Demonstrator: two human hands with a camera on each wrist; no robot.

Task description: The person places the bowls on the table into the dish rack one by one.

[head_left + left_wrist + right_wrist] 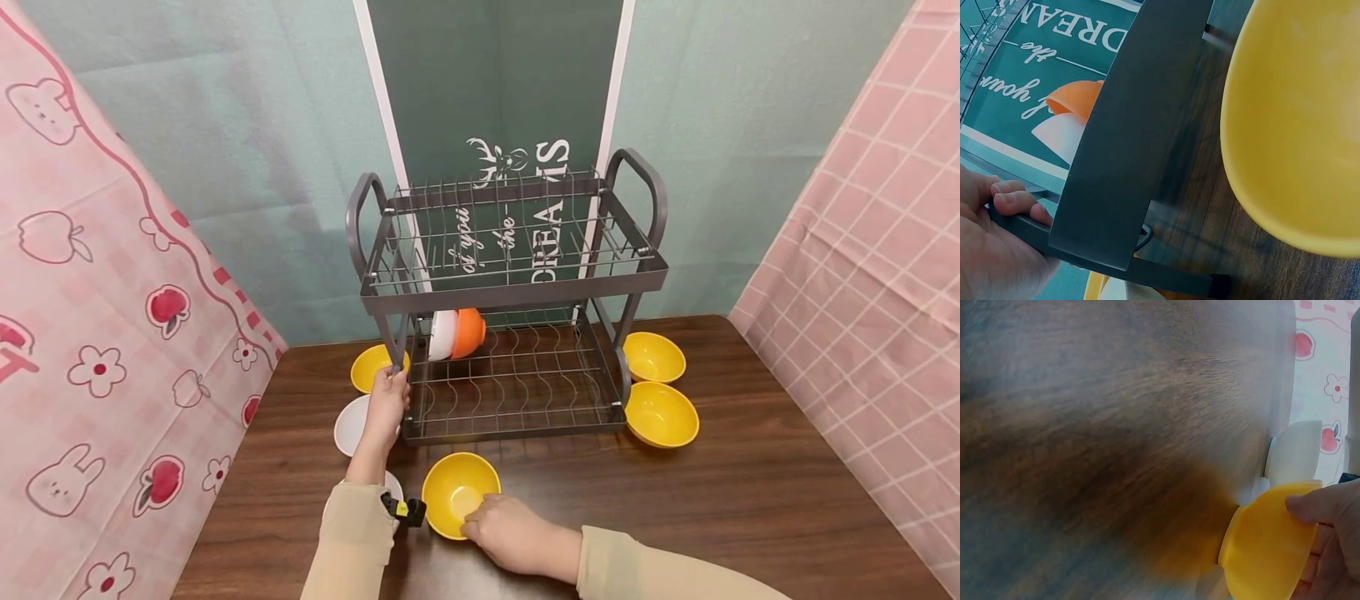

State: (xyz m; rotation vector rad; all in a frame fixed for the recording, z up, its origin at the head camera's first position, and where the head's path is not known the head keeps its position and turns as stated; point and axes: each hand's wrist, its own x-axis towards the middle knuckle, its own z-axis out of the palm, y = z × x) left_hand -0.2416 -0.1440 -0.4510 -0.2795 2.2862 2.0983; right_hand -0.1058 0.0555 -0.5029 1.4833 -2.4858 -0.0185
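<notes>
A grey two-tier dish rack (517, 293) stands at the back of the table. My left hand (384, 410) grips its left front post; in the left wrist view the fingers (1013, 203) are curled round the dark bar. In front of the rack is a yellow bowl (456, 483). My right hand (516, 533) holds it by the near right rim, and the right wrist view shows the thumb (1304, 506) on the outside and fingers inside. On the lower tier, a white bowl (442, 335) and an orange bowl (470, 333) stand on edge at the left.
Left of the rack are another yellow bowl (367, 368) and a white bowl (351, 427); a second white bowl (393, 485) is partly hidden by my left sleeve. Two yellow bowls (654, 357) (663, 415) sit at the rack's right. Patterned cloths hang around the wooden table (750, 500).
</notes>
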